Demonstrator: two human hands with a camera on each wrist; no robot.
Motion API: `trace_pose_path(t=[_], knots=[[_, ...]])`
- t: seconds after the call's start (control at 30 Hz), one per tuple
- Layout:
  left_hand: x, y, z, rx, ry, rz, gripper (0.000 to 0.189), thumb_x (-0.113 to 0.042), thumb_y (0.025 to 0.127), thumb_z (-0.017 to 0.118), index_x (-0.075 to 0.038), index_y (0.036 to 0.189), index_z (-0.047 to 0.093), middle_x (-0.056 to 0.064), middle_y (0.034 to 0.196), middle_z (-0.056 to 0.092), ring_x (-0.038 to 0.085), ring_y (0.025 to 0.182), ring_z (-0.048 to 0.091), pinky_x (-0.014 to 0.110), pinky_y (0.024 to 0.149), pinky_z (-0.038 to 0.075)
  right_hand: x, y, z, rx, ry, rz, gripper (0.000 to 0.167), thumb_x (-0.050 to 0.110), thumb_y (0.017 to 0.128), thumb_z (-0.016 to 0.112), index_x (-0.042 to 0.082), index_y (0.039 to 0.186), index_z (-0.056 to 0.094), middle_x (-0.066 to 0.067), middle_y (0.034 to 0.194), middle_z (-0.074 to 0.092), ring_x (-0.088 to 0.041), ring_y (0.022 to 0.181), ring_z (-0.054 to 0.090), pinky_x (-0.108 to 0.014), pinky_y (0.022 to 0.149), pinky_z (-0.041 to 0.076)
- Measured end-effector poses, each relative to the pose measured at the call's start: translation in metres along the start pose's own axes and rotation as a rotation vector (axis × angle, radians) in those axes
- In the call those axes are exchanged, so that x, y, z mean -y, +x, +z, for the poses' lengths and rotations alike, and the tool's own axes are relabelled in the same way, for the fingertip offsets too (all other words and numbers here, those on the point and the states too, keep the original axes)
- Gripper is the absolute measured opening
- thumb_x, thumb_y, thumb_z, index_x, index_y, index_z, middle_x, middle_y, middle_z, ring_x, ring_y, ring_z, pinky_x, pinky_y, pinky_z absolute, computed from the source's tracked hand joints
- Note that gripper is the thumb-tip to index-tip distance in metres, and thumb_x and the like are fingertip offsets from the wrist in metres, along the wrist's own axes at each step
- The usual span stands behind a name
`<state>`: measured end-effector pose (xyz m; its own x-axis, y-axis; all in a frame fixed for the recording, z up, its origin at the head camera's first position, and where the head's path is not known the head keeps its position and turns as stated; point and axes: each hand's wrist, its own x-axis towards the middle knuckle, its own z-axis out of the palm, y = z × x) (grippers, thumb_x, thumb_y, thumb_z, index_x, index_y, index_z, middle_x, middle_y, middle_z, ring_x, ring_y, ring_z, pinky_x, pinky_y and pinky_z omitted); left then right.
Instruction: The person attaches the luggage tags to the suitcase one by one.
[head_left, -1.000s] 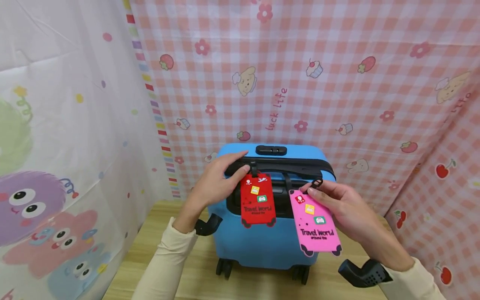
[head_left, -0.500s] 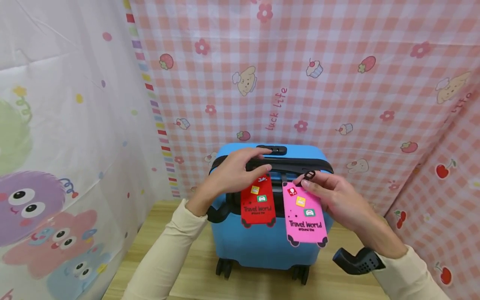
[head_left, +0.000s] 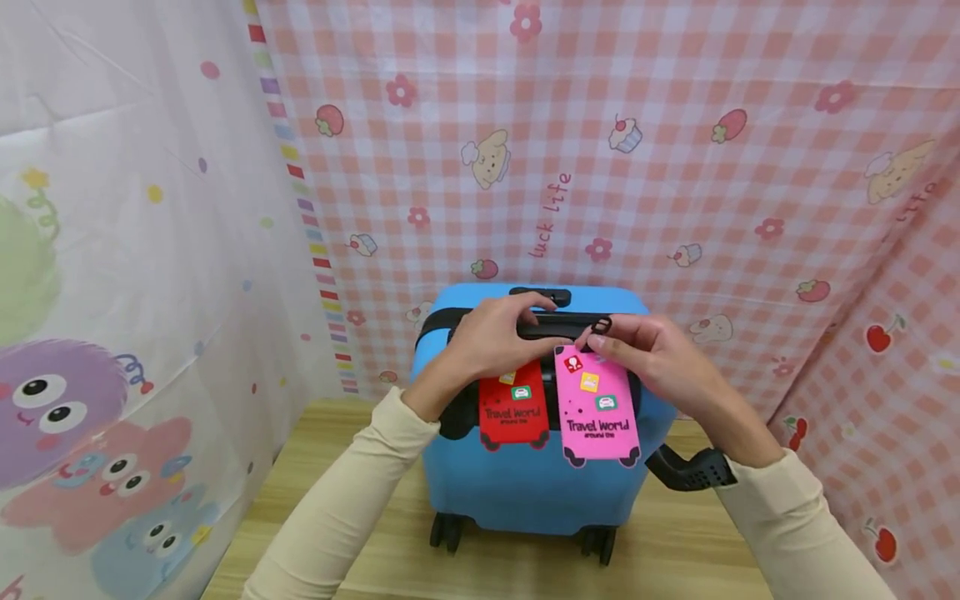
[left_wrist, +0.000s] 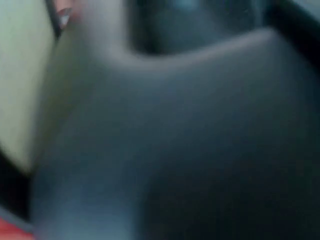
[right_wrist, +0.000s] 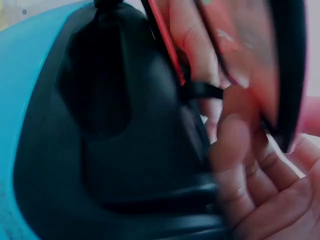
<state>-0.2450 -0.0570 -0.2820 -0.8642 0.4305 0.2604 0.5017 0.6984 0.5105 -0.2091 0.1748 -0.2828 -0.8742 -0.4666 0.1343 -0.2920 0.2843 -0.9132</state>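
A blue suitcase (head_left: 525, 492) stands upright on its wheels. From its black top handle hangs a red luggage tag (head_left: 512, 417), its upper part covered by my left hand (head_left: 495, 337). That hand reaches over the handle, index finger and thumb spread apart, the thumb tip close to the pink tag's top corner. My right hand (head_left: 660, 358) pinches a pink luggage tag (head_left: 596, 417) at its top, where the black strap loop (head_left: 602, 325) sticks up above the fingers. In the right wrist view, a black strap (right_wrist: 202, 90) runs between the dark handle area and the fingertips.
A black combination lock (head_left: 558, 297) sits on the suitcase top. Wood-patterned floor (head_left: 352, 492) surrounds the wheels. A pink checked curtain (head_left: 637, 200) hangs close behind, and a white cartoon-printed curtain (head_left: 165, 275) hangs on the left. The left wrist view is mostly a dark, blurred surface.
My left hand has moved right across the handle, over the top of the red tag. My right hand has carried the pink tag up and left, closer to the handle and the red tag.
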Motion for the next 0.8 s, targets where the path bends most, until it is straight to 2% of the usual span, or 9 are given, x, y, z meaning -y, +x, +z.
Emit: trace_pose_path(t=[0.13, 0.27, 0.53, 0.8], knots=[[-0.0014, 0.0015, 0.0057, -0.065, 0.051, -0.022, 0.046, -0.047, 0.086, 0.074, -0.024, 0.125, 0.066, 0.000, 0.105, 0.072, 0.013, 0.087, 0.064, 0.028, 0.071, 0.050, -0.0073, 0.0043, -0.0023, -0.012, 0.038, 0.005, 0.032, 0.024, 0.103, 0.053, -0.001, 0.118, 0.065, -0.009, 0.095, 0.070, -0.022, 0.074, 0.070, -0.034, 0.068, 0.059], [-0.0014, 0.0020, 0.0089, -0.107, 0.053, -0.039, 0.043, -0.049, 0.084, 0.075, -0.024, 0.120, 0.070, -0.001, 0.103, 0.074, 0.012, 0.085, 0.065, 0.027, 0.068, 0.049, -0.0104, 0.0060, -0.0017, -0.005, 0.043, -0.012, 0.030, 0.024, 0.103, 0.053, -0.001, 0.117, 0.064, -0.009, 0.094, 0.069, -0.022, 0.073, 0.070, -0.034, 0.067, 0.059], [-0.0044, 0.0030, 0.0072, -0.093, -0.031, -0.094, 0.038, -0.046, 0.082, 0.079, -0.028, 0.115, 0.074, -0.001, 0.105, 0.075, 0.012, 0.091, 0.065, 0.031, 0.071, 0.049, -0.0097, 0.0045, 0.0003, 0.011, 0.007, -0.030, 0.028, 0.025, 0.103, 0.053, 0.003, 0.116, 0.065, -0.012, 0.097, 0.066, -0.024, 0.075, 0.068, -0.035, 0.066, 0.059], [-0.0083, 0.0027, 0.0078, -0.105, -0.087, -0.141, 0.035, -0.040, 0.080, 0.082, -0.029, 0.113, 0.076, -0.003, 0.104, 0.075, 0.012, 0.096, 0.065, 0.035, 0.081, 0.046, -0.0087, 0.0038, 0.0027, 0.024, 0.023, -0.038, 0.028, 0.025, 0.103, 0.053, 0.003, 0.116, 0.065, -0.012, 0.101, 0.065, -0.024, 0.080, 0.066, -0.034, 0.068, 0.058]])
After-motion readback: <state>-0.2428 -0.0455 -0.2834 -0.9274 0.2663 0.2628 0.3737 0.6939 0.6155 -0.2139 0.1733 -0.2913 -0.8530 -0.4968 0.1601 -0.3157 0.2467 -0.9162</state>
